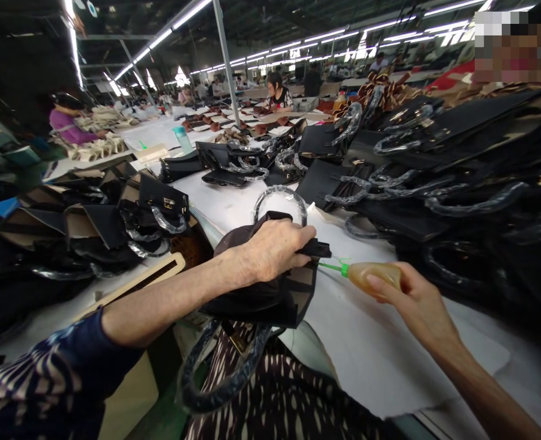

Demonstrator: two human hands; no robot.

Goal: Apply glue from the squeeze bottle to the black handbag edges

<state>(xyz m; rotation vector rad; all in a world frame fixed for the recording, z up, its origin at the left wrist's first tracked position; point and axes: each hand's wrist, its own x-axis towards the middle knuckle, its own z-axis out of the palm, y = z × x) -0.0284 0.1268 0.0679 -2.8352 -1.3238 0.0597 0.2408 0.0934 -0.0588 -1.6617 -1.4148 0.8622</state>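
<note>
A black handbag with plastic-wrapped handles lies at the table's edge, over the lap. My left hand is closed on its dark upper part, the thumb and fingers pinching a black flap that points right. In my right hand is a squeeze bottle of amber liquid, tilted level. Its thin green nozzle points left, with the tip close to the bag's edge below the flap. Whether the tip touches the bag I cannot tell. One handle stands up behind the bag; the other hangs in front.
Black handbags are piled along the right, and more lie on the left. White paper covers the table. A turquoise-capped bottle stands farther back. Other people sit at tables beyond.
</note>
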